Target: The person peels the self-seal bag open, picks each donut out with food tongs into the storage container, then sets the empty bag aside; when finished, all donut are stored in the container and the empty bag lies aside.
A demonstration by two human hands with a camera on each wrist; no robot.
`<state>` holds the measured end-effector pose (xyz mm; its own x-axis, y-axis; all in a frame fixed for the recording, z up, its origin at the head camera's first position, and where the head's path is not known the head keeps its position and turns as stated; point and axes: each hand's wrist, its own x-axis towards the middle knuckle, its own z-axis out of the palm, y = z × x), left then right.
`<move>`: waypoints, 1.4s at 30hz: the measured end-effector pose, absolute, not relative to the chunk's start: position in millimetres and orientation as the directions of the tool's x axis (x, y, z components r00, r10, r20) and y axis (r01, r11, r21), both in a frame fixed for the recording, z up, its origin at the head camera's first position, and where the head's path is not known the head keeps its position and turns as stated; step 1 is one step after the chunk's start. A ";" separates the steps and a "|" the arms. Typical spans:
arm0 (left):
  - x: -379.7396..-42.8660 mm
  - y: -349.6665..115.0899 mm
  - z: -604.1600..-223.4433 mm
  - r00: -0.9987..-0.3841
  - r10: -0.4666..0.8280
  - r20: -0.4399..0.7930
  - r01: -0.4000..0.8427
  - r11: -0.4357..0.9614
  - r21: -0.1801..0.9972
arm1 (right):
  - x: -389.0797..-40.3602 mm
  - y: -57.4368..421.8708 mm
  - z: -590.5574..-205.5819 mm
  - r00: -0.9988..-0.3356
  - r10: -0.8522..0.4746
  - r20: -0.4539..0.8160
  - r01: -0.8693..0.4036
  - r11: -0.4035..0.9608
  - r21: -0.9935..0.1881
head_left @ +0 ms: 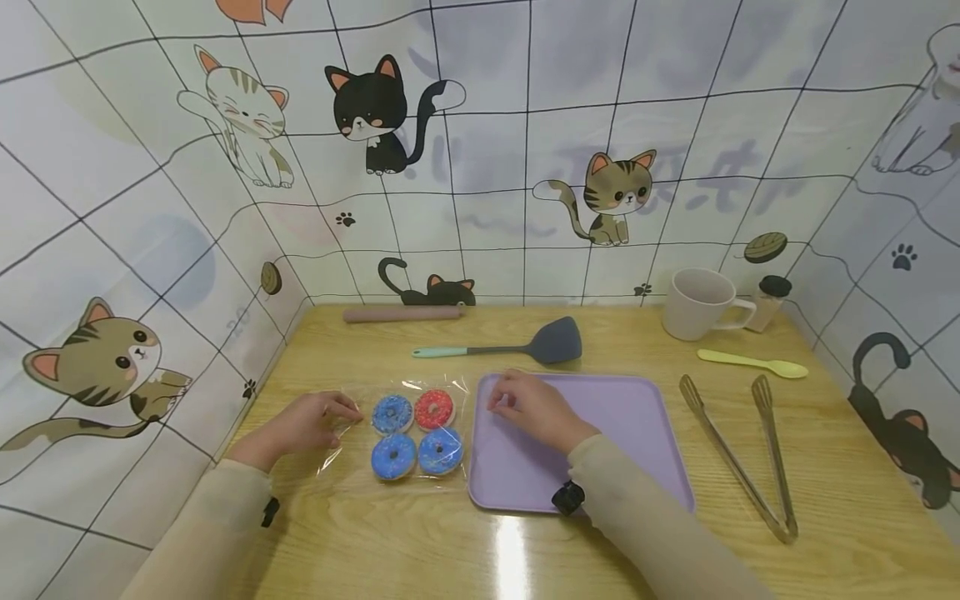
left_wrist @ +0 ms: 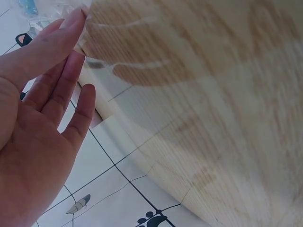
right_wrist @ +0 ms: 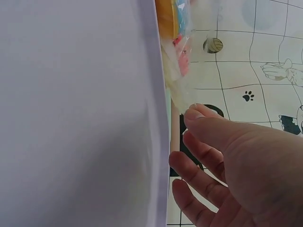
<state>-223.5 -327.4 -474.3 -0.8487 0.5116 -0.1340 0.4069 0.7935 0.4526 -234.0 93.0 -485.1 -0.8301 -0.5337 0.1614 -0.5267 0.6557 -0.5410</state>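
A clear plastic bag (head_left: 414, 433) lies on the wooden table, with several toy donuts inside. One donut (head_left: 435, 409) has red icing; the others, such as the front left donut (head_left: 393, 456), are blue with sprinkles. At the bag's left edge, my left hand (head_left: 303, 425) pinches the film between thumb and fingers, the last finger held away. My right hand (head_left: 536, 407) is over the left part of a lilac tray (head_left: 615, 433). In the right wrist view, the film narrows to the tips of its thumb (right_wrist: 203, 125) and forefinger, which pinch it.
Behind the bag lie a rolling pin (head_left: 405, 314) and a dark spatula (head_left: 555, 342) with a mint handle. Metal tongs (head_left: 738, 467) rest right of the tray. Further back are a yellow spoon (head_left: 750, 362), a white mug (head_left: 697, 304) and a black-capped jar (head_left: 768, 304), near the cat-print backdrop.
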 end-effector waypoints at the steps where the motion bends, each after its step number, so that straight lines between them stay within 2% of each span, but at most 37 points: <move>1: -223.4 -327.5 -474.1 -0.847 0.514 -0.134 0.408 0.791 0.456 | -233.7 94.0 -485.8 -0.831 -0.533 0.162 -0.526 0.657 -0.540; 13: -226.4 -324.8 -472.8 -0.840 0.524 -0.137 0.451 0.817 0.360 | -230.6 97.7 -490.6 -0.845 -0.505 0.178 -0.517 0.685 -0.513; 21: -227.1 -321.5 -471.2 -0.828 0.549 -0.114 0.493 0.810 0.318 | -224.8 87.9 -477.9 -0.859 -0.476 0.188 -0.498 0.697 -0.515; 27: -225.9 -319.3 -466.6 -0.824 0.551 -0.133 0.485 0.807 0.337 | -211.9 71.2 -469.0 -0.825 -0.537 0.176 -0.539 0.655 -0.529; 34: -219.7 -320.1 -459.4 -0.872 0.464 -0.153 0.373 0.834 0.406 | -204.7 61.9 -477.5 -0.819 -0.558 0.135 -0.544 0.678 -0.494; 42: -218.0 -300.2 -455.4 -0.880 0.475 -0.004 0.421 0.782 0.460 | -198.9 72.1 -477.8 -0.803 -0.589 0.085 -0.555 0.688 -0.468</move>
